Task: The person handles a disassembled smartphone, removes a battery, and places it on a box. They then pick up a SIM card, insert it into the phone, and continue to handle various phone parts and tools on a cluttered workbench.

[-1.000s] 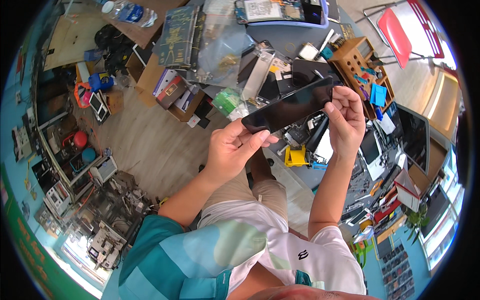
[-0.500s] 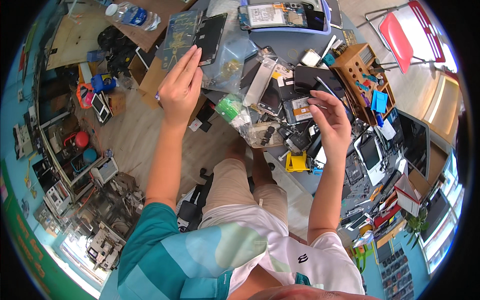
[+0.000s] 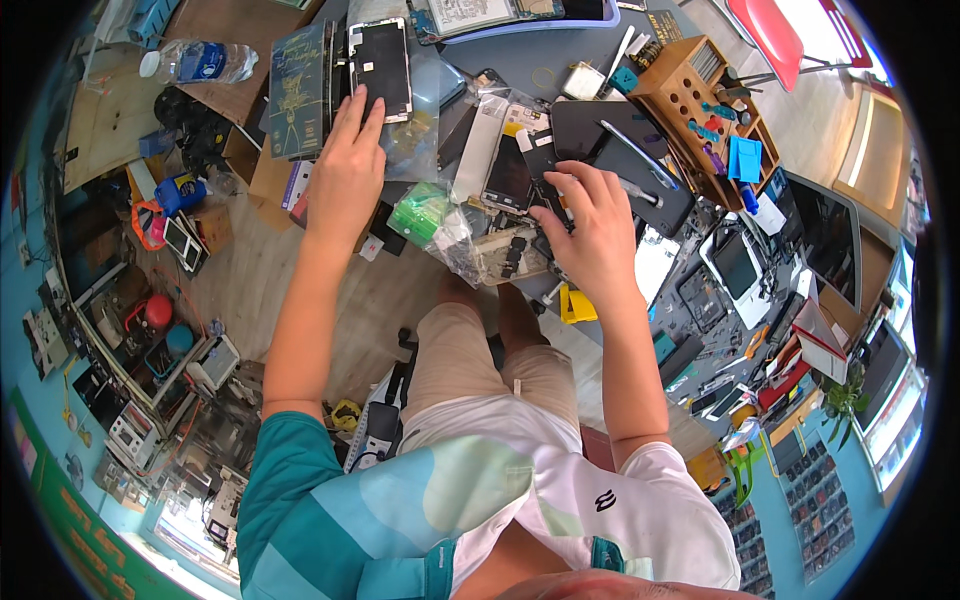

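Observation:
My left hand (image 3: 348, 168) reaches forward with its fingers stretched out. Its fingertips rest at the lower edge of a thin black phone panel (image 3: 382, 72), which lies beside a dark blue booklet or box (image 3: 299, 88) with gold drawing. On the right, my right hand (image 3: 592, 215) hovers over loose phone parts, fingers curved and thumb apart, with nothing visible between them. Nearest to its thumb is a small dark phone screen (image 3: 510, 178). A clear plastic bag with green contents (image 3: 420, 212) lies between the hands, near the table edge.
A purple-blue tray (image 3: 560, 28) holding an opened phone stands at the far side. A wooden tool organizer (image 3: 690, 95) is at the right, beside a black tablet-like panel (image 3: 600, 130) with a pen-like tool (image 3: 640, 155) on it. A water bottle (image 3: 205, 62) lies far left.
My right hand has moved left and now covers the parts beside the small screen. My left fingers stay at the black panel's lower edge. The whole view has shifted slightly.

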Demonstrator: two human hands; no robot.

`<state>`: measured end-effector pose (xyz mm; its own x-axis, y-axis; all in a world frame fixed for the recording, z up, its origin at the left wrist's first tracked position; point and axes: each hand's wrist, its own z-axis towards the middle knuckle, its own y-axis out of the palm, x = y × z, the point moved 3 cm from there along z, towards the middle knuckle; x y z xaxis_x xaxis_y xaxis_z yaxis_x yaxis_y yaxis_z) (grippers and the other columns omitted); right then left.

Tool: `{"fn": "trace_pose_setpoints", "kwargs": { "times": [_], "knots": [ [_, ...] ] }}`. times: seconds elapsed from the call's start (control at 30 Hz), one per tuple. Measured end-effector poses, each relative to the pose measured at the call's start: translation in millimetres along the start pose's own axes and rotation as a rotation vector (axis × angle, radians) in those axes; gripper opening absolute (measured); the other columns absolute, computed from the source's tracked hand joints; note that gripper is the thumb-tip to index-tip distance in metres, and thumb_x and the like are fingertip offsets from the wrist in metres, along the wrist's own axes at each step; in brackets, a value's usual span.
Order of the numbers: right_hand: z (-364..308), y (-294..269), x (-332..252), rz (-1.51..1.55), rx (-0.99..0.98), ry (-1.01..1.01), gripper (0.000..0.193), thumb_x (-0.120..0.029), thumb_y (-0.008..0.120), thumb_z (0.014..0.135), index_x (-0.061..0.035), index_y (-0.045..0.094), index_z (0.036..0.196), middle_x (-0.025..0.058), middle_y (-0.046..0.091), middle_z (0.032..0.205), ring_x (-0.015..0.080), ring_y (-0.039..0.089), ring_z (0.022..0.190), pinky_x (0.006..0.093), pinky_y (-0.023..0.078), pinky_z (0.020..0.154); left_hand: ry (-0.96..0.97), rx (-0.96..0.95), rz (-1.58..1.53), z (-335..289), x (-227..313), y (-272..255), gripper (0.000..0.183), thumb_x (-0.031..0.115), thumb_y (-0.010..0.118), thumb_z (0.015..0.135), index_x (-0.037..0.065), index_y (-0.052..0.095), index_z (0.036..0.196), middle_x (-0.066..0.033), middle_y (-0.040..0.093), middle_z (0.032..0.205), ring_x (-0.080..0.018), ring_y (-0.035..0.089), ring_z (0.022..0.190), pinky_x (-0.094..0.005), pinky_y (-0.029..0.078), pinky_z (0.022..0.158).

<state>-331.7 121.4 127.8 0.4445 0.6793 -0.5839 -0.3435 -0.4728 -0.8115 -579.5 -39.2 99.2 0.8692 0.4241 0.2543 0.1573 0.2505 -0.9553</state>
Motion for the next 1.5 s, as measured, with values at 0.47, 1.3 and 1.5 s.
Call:
{"fn": "trace_pose_setpoints", "kwargs": {
  "times": [0.47,1.3,1.5],
  "knots": [
    [-38.9,-44.3,42.7,-0.285,0.403,0.245,0.045,-0.012,0.084,0.080,-0.0076,0.067,0.121,0.0137,0.061,0.131,0.0358,0.057,0.118,0.0465,0.045,0.102,-0.183,0.140,-0.600,16.1,86.5,-57.5,0.032,0.005,0.073,0.092,0.004,0.073,0.124,-0.0143,0.072,0.123,-0.0261,0.071,0.108,-0.0356,0.057,0.092],
    [-51.5,-74.8,106.5,-0.081,0.150,0.171,0.080,-0.019,0.087,0.064,-0.0038,0.057,0.137,0.0158,0.054,0.126,0.0365,0.054,0.116,0.0453,0.046,0.103,-0.143,-0.264,-0.333,100.5,172.0,76.4,0.058,0.031,0.083,0.085,0.006,0.065,0.133,-0.0169,0.067,0.117,-0.0350,0.061,0.115,-0.0445,0.049,0.100],
    [-59.5,-72.8,112.3,0.129,0.219,0.179,0.076,-0.018,0.083,0.066,-0.0031,0.057,0.136,0.0183,0.054,0.130,0.0390,0.054,0.122,0.0462,0.047,0.106,-0.182,-0.358,-0.455,101.1,164.4,76.9,0.044,0.033,0.081,0.086,0.002,0.073,0.116,-0.0167,0.068,0.111,-0.0299,0.065,0.105,-0.0410,0.052,0.093]
  ]
}}
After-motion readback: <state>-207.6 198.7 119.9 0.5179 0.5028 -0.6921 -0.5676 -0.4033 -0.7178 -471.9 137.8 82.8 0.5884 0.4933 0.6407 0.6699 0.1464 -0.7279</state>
